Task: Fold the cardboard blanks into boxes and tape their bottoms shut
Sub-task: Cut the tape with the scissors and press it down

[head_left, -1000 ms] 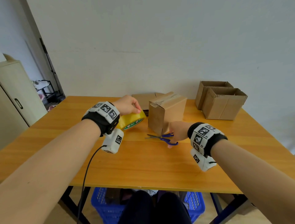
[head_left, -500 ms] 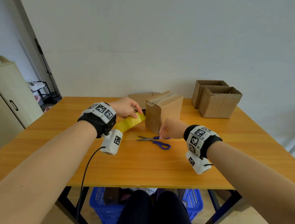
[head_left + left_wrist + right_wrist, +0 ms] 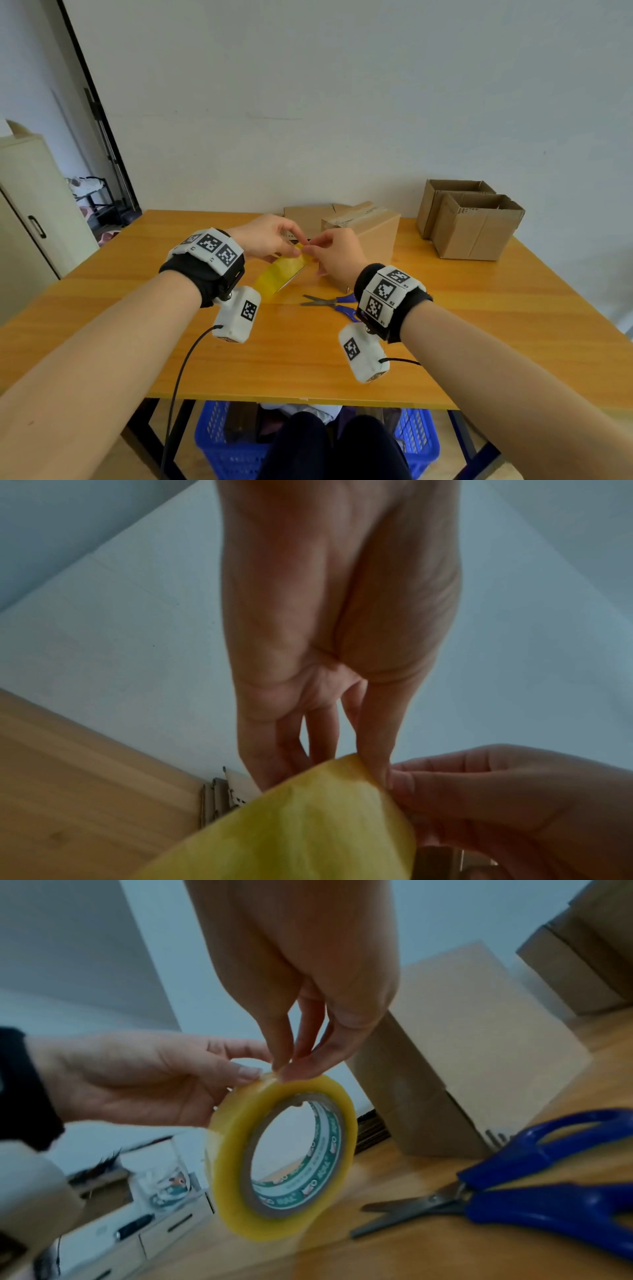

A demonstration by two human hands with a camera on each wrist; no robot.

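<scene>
The desk [image 3: 445,325] spreads out under my arms. Two open boxes [image 3: 476,226] stand at its far right corner, and a folded box [image 3: 373,233] stands at the far middle, just beyond my hands, with flat cardboard blanks [image 3: 306,216] behind it. My left hand [image 3: 267,238] grips the yellow tape roll [image 3: 284,1158], holding it on edge above the desk. My right hand [image 3: 337,253] pinches at the roll's top rim with thumb and fingertips. Blue-handled scissors [image 3: 334,301] lie on the desk below my right wrist.
</scene>
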